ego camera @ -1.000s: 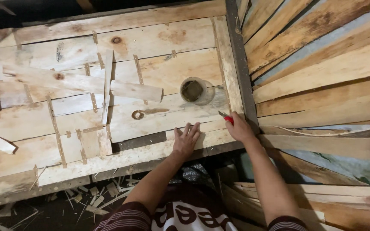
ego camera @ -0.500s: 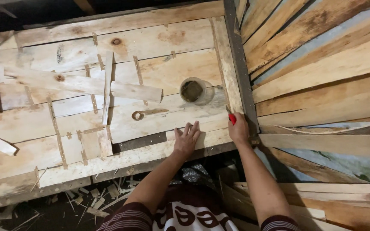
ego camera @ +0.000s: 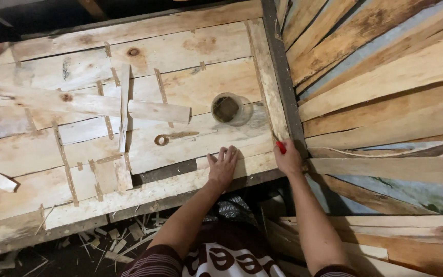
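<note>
My left hand (ego camera: 223, 166) lies flat, fingers together, on the near edge of a pale plank panel (ego camera: 180, 87). My right hand (ego camera: 288, 160) is closed around a small red tool (ego camera: 281, 147), whose tip touches the base of a narrow upright wooden strip (ego camera: 266, 77) at the panel's right edge. A clear plastic cup (ego camera: 227, 109) with dark contents stands on the panel just above my hands.
A loose wooden slat (ego camera: 98, 104) lies across the panel, with a thin stick (ego camera: 124, 105) crossing it. A stack of long planks (ego camera: 385, 77) fills the right side. Wood scraps (ego camera: 114, 238) litter the dark floor below the panel.
My right hand has shifted slightly left and down along the strip at the panel's edge, turning the red tool upright. The left hand has stayed put.
</note>
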